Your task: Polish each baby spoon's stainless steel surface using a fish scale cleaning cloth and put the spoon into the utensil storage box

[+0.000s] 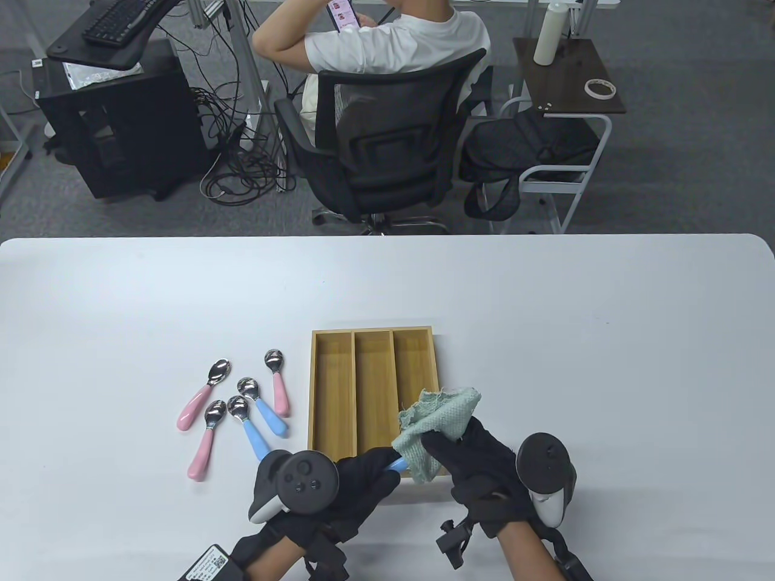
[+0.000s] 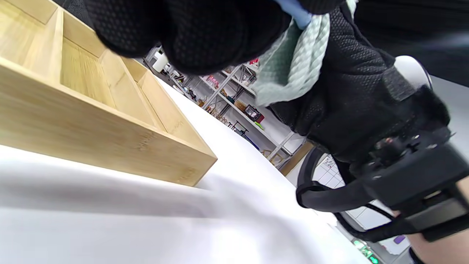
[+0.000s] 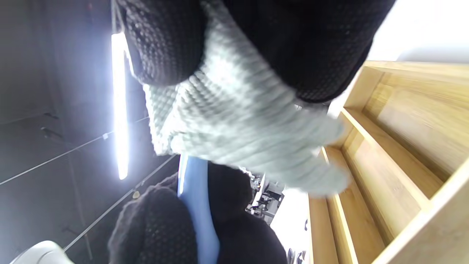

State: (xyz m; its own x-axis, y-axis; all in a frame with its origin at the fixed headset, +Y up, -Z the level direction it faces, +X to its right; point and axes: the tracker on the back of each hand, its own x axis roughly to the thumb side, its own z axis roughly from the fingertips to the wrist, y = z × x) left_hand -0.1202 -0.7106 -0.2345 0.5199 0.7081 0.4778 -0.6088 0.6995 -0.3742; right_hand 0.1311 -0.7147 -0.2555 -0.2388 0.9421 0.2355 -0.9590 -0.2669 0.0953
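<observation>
Hidden: the bowl of the blue-handled baby spoon [image 1: 396, 464] is wrapped in the pale green textured cleaning cloth [image 1: 437, 423], so its steel surface cannot be seen; only a short stretch of blue handle is shown between the two gloves in the table view.
Cut off: both forearms are cropped by the bottom edge of the table view; the near right corner of the box is covered by cloth and glove.
Left grip: the black-gloved left hand [image 1: 357, 484] is curled round the blue handle, with the tracker seated on its back.
Right grip: the black-gloved right hand [image 1: 478, 466] is closed on the cloth, which is pinched over the spoon's end.
Box: the three-compartment bamboo utensil storage box [image 1: 332, 387] is placed on the white worktop [image 1: 545, 339], just beyond the hands; no spoon is seen in the compartments that show.
Waiting spoons: three pink-handled spoons [image 1: 197, 408] and two blue-handled spoons [image 1: 266, 414] are laid on the worktop left of the box, apart from both hands.
Left wrist view only: the box's outer wall [image 2: 110, 139] is shown from low down, with the cloth [image 2: 296, 66] bunched against the right glove.
Right wrist view only: the blue handle [image 3: 198, 212] is seen emerging under the cloth [image 3: 242, 128], beside the box's dividers [image 3: 384, 172].
Background: a seated person [image 1: 387, 42] in an office chair is visible beyond the worktop.
</observation>
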